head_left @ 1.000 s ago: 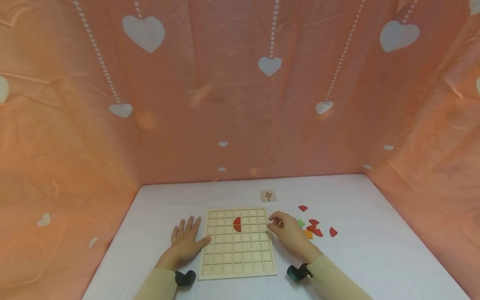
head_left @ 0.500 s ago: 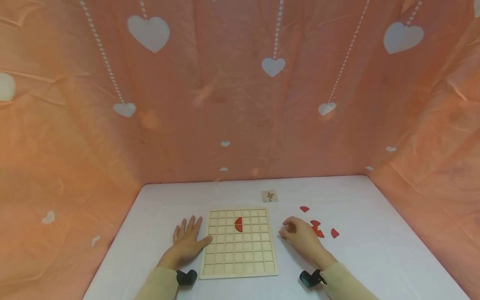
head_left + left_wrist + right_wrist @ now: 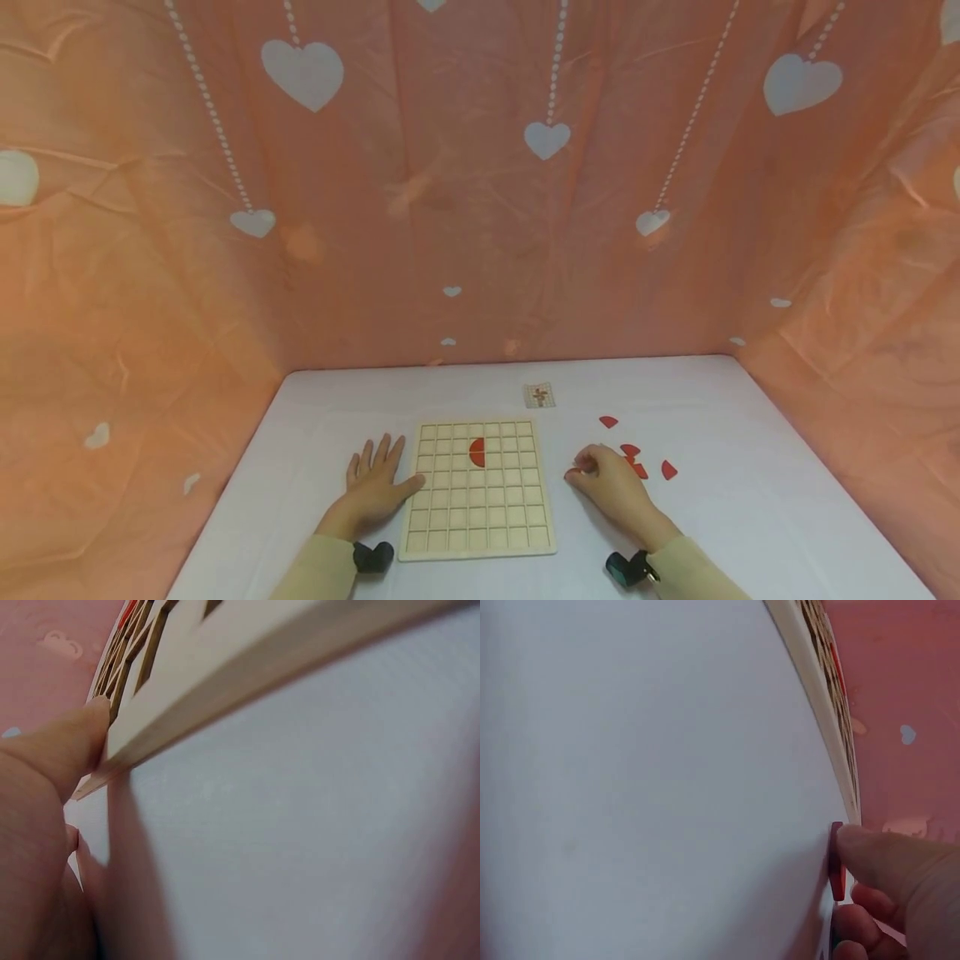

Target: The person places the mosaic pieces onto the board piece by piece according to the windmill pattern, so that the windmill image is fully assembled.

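Note:
My left hand (image 3: 372,492) lies on the white table with its fingers spread, its thumb over the left edge of the wooden grid board (image 3: 437,543). In the left wrist view the thumb (image 3: 75,735) touches the board's rim. Two red quarter-circle tiles (image 3: 477,452) sit together in the board's upper cells. Right of the board, my right hand (image 3: 611,483) pinches a red tile (image 3: 836,862), seen edge-on in the right wrist view, low over the table. Its full outline is hidden. Something small and green (image 3: 835,930) shows beneath the fingers there.
Several loose red quarter-circle tiles lie right of my right hand, among them one at the far right (image 3: 669,470) and one farther back (image 3: 608,422). A small card with a grid pattern (image 3: 539,395) lies behind the board. Pink cloth walls (image 3: 480,250) enclose the table.
My right hand has moved right, away from the board's edge, and a red tile now shows at its thumb. The green and orange tiles are out of sight in the head view. The left hand stays put.

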Demonstrator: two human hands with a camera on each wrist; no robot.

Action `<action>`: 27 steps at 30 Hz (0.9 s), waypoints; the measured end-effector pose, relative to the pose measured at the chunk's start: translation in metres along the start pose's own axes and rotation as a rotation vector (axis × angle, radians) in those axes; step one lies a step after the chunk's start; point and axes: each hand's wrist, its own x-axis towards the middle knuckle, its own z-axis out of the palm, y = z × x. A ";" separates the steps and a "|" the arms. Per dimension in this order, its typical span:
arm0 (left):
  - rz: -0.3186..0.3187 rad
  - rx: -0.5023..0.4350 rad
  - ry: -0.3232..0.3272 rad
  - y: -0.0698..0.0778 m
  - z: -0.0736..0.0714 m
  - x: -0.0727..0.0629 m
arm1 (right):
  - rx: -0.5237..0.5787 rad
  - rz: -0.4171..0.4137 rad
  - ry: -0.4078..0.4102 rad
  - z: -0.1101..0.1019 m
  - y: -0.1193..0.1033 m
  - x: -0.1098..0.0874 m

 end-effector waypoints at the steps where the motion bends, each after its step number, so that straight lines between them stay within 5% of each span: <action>1: 0.000 -0.006 0.004 0.000 0.000 0.000 | -0.011 -0.006 0.006 0.000 0.000 0.000; 10: 0.000 0.010 0.002 -0.001 0.002 0.002 | -0.026 0.008 0.049 0.003 -0.004 -0.001; 27: 0.003 0.001 0.012 -0.003 0.004 0.003 | 0.070 -0.027 -0.023 0.011 -0.015 -0.001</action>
